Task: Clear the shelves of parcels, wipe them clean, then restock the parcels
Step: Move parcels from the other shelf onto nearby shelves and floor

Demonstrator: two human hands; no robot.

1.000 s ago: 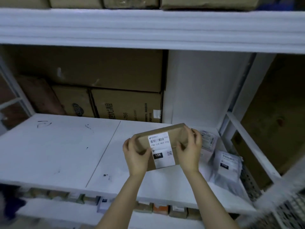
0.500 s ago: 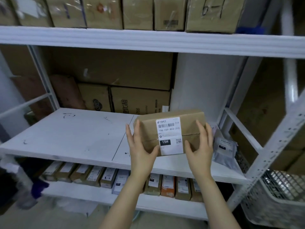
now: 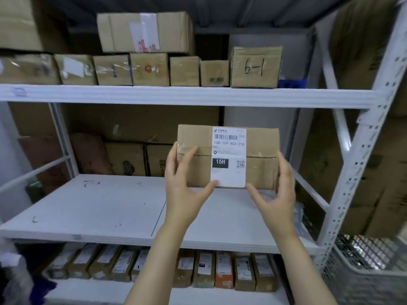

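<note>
Whereas a second ago the parcel [image 3: 229, 157] was low on the middle shelf [image 3: 88, 208], beside the pouches [image 3: 299, 214], it is now held raised clear of the board, label turned to the camera. It is gripped at its left end by the left hand [image 3: 185, 190] and at its right end by the right hand [image 3: 277, 194], fingers curled round the edges. Clearing is judged to be under way: only the pouches are left at the shelf's right end, and wiping is not yet begun
</note>
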